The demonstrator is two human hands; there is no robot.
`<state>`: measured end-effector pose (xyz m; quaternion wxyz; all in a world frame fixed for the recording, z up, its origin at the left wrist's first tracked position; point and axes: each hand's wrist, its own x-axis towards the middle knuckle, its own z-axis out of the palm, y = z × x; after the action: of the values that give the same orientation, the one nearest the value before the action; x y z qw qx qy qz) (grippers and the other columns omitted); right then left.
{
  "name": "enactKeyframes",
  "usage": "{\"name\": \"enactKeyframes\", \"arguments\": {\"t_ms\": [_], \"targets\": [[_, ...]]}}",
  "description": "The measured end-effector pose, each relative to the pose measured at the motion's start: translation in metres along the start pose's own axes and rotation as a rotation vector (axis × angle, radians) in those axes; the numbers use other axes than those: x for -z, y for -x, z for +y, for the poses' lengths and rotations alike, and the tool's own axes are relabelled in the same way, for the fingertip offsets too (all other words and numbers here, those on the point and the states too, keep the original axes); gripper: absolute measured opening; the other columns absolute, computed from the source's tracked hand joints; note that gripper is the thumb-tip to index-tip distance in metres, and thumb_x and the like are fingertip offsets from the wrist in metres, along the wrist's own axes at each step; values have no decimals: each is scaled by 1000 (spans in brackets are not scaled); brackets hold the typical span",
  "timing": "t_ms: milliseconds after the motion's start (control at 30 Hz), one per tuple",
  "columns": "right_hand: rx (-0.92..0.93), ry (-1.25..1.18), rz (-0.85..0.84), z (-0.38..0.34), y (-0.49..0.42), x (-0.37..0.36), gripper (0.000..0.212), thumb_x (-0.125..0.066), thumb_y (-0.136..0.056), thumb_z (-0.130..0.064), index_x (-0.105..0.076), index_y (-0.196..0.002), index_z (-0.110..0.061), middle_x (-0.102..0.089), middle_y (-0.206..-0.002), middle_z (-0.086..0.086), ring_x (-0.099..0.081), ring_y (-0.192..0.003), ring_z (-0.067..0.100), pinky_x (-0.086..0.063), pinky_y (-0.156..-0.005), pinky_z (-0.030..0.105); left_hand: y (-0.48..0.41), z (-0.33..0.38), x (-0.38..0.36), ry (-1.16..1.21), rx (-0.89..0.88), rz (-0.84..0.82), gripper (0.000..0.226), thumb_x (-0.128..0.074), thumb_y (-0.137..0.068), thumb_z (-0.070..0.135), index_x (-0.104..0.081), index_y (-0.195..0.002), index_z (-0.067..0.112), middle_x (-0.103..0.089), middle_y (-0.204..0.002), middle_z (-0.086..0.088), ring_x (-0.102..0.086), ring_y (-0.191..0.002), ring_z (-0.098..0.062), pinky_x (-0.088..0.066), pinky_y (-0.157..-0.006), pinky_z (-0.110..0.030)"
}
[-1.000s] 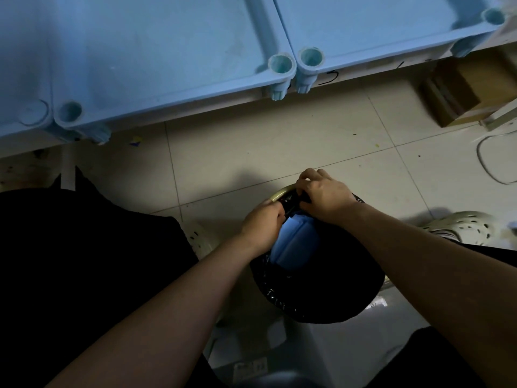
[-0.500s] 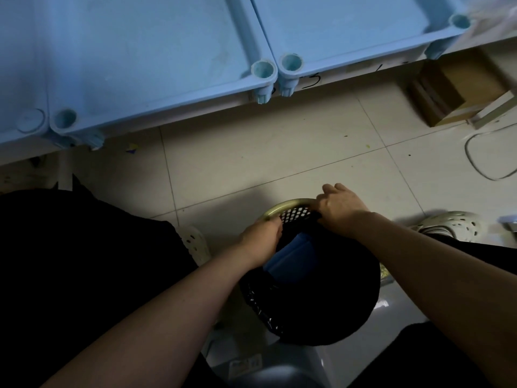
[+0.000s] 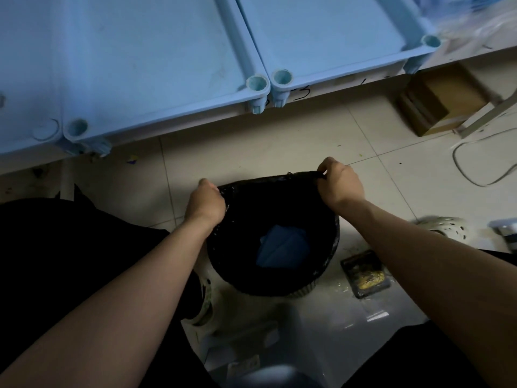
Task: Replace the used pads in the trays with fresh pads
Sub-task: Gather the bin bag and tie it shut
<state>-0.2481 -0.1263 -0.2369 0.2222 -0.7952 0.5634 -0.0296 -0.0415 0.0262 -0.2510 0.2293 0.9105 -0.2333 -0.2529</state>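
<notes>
I see the left hand [image 3: 205, 201] with fingers curled round the black bin bag's [image 3: 265, 180] left rim and the right hand [image 3: 340, 184] pinching its far rim. The folded blue pad [image 3: 282, 249] lies inside the bag, well apart from the blue trays [image 3: 167, 115].

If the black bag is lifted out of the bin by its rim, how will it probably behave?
The black bag is probably floppy: its rim stretches taut only between the left hand and right hand. It likely feels light: only a folded blue pad shows inside. Its glossy film may be slippery.
</notes>
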Motion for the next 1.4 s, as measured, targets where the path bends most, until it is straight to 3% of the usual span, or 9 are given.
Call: {"name": "enactKeyframes", "arguments": {"t_ms": [167,333,667,733,867,1000,1100,1200,1400], "targets": [[-109,-77,60,8,2,10,26,-48,-89,-14,-66,-107,-12,-66,-104,18,-61,-95,37,-49,-80,36,-6,-8,11,236,67,55,20,-33,-94,7,-52,-97,12,-57,-96,-12,-59,-87,-32,-56,-77,-42],[-183,81,-80,26,15,14,24,-50,-88,-16,-66,-103,-6,-66,-105,21,-62,-95,37,-49,-78,34,2,-15,11,316,87,63,22,-31,-93,13,-53,-91,14,-61,-89,-15,-60,-69,-31,-56,-52,-40],[-103,-523,276,-10,13,49,26,-48,-93,-13,-70,-101,-3,-70,-100,18,-62,-95,35,-52,-84,41,-7,-4,36,540,23,104,13,-52,-95,15,-56,-84,22,-62,-83,-7,-64,-79,-28,-56,-82,-53],[-145,-531,242,-5,17,46,25,-52,-94,-17,-69,-105,-3,-69,-102,17,-62,-98,34,-50,-85,37,-1,-12,33,534,34,16,13,-66,-87,16,-55,-89,21,-66,-95,-13,-67,-88,-32,-55,-84,-54],[-300,-535,-4,20,28,24,54,-73,-83,-29,-55,-129,-6,-63,-121,17,-60,-112,32,-48,-98,40,26,-20,26,268,95,-222,61,-82,-74,27,-53,-124,7,-60,-119,-13,-61,-106,-32,-53,-92,-45],[-371,-344,-153,47,42,6,78,-74,-81,-32,-35,-144,-8,-55,-133,17,-51,-123,38,-42,-104,47,64,-20,27,187,115,-367,47,-78,-70,54,-64,-100,20,-68,-97,-1,-63,-92,-20,-55,-76,-34],[-348,-295,-229,56,48,-5,62,-66,-89,-31,-40,-142,-12,-58,-130,16,-54,-120,37,-41,-104,46,87,-12,17,314,59,-409,37,-75,-73,55,-63,-101,33,-63,-96,12,-58,-92,-11,-46,-76,-26],[-294,-221,-227,55,51,-7,32,-57,-93,-26,-63,-122,-14,-67,-111,13,-61,-106,35,-48,-94,41,91,-16,1,294,56,-366,33,-81,-75,34,-69,-103,21,-70,-96,4,-63,-83,-12,-50,-71,-26],[-271,-455,-35,35,40,33,19,-50,-90,-8,-65,-88,3,-67,-89,26,-66,-82,41,-58,-73,50,72,-20,15,639,409,-336,18,-41,-101,3,-44,-118,8,-58,-86,-15,-62,-62,-27,-59,-56,-44]]}}
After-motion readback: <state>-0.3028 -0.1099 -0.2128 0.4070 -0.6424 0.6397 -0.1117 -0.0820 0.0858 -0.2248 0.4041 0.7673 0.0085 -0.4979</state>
